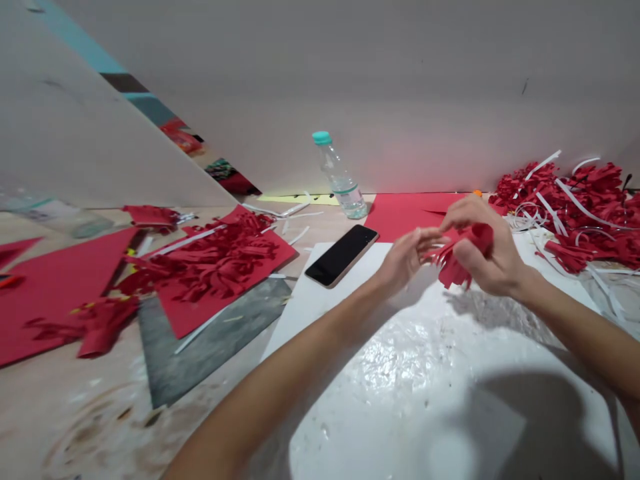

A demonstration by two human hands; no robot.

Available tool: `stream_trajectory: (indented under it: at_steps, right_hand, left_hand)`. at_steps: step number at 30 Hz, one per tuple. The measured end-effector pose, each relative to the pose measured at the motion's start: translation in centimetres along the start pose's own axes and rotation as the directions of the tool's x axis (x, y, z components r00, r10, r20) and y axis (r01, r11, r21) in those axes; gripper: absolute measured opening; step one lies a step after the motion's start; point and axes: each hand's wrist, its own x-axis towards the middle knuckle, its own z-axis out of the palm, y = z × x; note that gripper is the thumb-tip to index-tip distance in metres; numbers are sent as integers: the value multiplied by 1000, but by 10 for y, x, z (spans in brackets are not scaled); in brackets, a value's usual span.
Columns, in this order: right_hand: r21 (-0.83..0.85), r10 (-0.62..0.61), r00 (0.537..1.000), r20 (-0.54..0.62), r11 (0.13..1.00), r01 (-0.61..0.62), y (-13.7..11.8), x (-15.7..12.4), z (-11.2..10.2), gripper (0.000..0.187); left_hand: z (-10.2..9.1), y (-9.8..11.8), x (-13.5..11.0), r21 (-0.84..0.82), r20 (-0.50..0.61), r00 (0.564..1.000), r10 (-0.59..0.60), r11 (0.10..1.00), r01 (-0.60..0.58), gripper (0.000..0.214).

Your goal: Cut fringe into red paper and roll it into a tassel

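A small red fringed flower (454, 265), rolled from a thin sheet that looks like foam or paper, is held above the white board. My right hand (493, 250) grips its rolled body between thumb and fingers. From the left, my left hand (406, 259) reaches to the flower's cut strips, its bent fingertips closed on their ends. Part of the flower is hidden behind my right thumb and fingers. The white board (400, 373) below has a glossy, smeared surface.
A black phone (343, 255) lies at the board's left edge, with a water bottle (343, 180) behind it. Red fringed pieces (210, 257) lie on a red sheet (183, 317) at left. Another red heap with white strips (590, 207) lies at right. A pale wall (400, 87) closes the back.
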Motion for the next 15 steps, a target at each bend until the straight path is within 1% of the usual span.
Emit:
stream_trajectory:
  at_steps: [1, 2, 3, 4, 5, 6, 7, 8, 9, 10, 11, 13, 15]
  right_hand:
    - [12, 145, 989, 15, 989, -145, 19, -5, 3, 35]
    - [39, 281, 959, 30, 959, -282, 35, -10, 6, 38]
    - [74, 378, 926, 28, 923, -379, 49, -15, 9, 40]
    - [106, 442, 896, 47, 890, -444, 60, -21, 12, 40]
    - [127, 492, 868, 63, 859, -496, 69, -25, 15, 39]
    - [130, 510, 858, 61, 848, -513, 75, -28, 17, 36]
    - [113, 488, 870, 71, 863, -493, 80, -30, 19, 31]
    - [75, 441, 894, 85, 891, -447, 83, -32, 22, 25]
    - [44, 378, 920, 98, 922, -384, 86, -33, 24, 21]
    - [27, 314, 943, 106, 948, -319, 88, -33, 26, 16]
    - [22, 254, 961, 107, 966, -257, 89, -33, 29, 13]
    - [56, 168, 981, 91, 983, -174, 91, -33, 34, 9]
    - [99, 135, 988, 77, 985, -142, 90, -33, 38, 12]
  left_hand:
    - [-8, -12, -1, -84, -30, 998, -63, 995, 60, 38]
    - [-16, -21, -3, -145, -45, 992, -120, 983, 113, 38]
    - [-22, -28, -5, -183, -49, 985, -166, 971, 155, 37]
    - [-28, -32, -7, -201, -53, 981, -184, 965, 171, 38]
    - [-32, -33, -10, -197, -76, 982, -171, 968, 153, 37]
    - [-34, -33, -13, -175, -110, 984, -143, 977, 122, 36]
    - [-35, -31, -16, -133, -149, 983, -108, 987, 88, 34]
    - [-35, -30, -18, -67, -178, 982, -64, 996, 53, 34]
    - [-34, -28, -20, 20, -171, 983, -66, 997, 70, 35]
    - [-33, -27, -22, 111, -176, 983, -42, 992, 62, 38]
    - [-32, -27, -23, 199, -191, 981, 24, 980, 15, 40]
    - [-31, -28, -24, 328, -197, 974, 115, 944, -45, 44]
    - [-33, -31, -24, 411, -184, 967, 176, 907, -87, 48]
